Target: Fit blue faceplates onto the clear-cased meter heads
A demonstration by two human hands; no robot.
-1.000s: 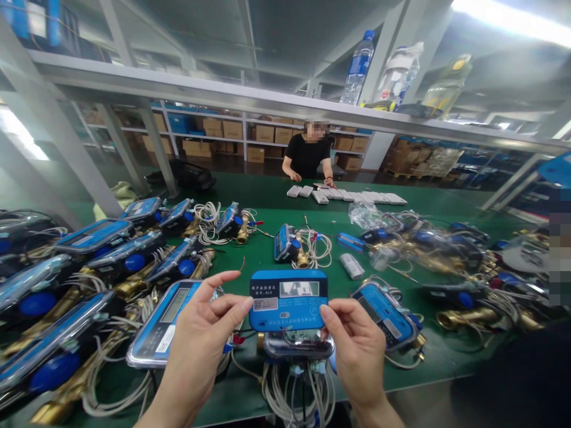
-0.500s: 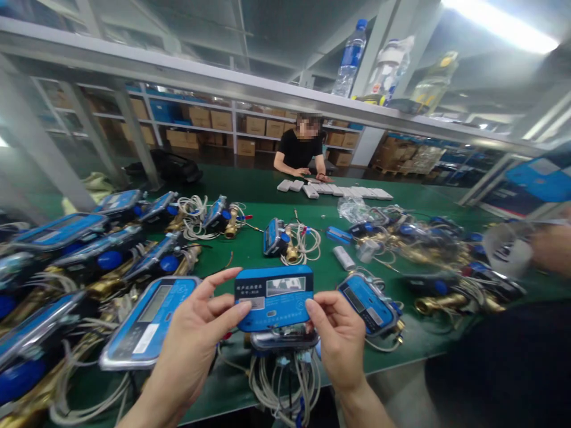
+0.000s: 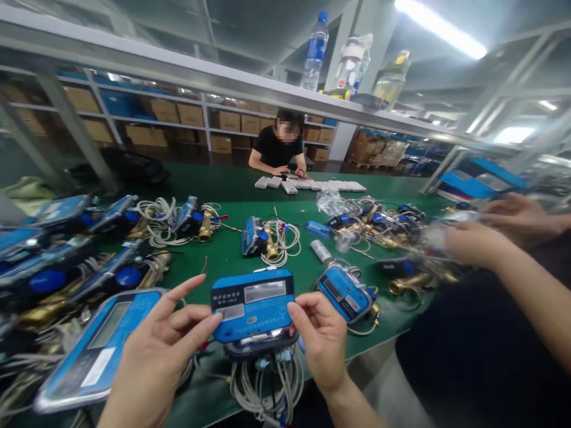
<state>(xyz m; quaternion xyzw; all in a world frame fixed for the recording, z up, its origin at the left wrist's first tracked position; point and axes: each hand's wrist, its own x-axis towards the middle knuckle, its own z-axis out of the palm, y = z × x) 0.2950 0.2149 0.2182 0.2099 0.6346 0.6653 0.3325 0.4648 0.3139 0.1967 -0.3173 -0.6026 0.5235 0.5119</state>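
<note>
A blue and black face plate [image 3: 254, 304] with a clear window is held up between my two hands. My left hand [image 3: 163, 345] pinches its left edge between thumb and fingers, the index finger stretched out. At the right edge, the thumb and bent fingers of my right hand [image 3: 319, 336] grip it. Just below the plate is a meter with a clear rim [image 3: 263, 346], partly hidden by it, with coiled grey cables [image 3: 267, 389] hanging underneath. A large blue meter [image 3: 104, 342] lies left of my left hand, and another [image 3: 345, 294] sits right of my right hand.
Several meters with brass fittings [image 3: 205, 226] cover the green table [image 3: 223, 252] at left and right. A person [image 3: 276, 142] sits across, behind white boxes [image 3: 289, 187]. At right, a co-worker's hands [image 3: 479, 244] hold something blurred. Bottles [image 3: 316, 50] stand on the overhead shelf [image 3: 200, 77].
The view has shifted to the right, so most things appear further left. Both my hands keep hold of the plate. Two of the co-worker's hands now show at right, further into view.
</note>
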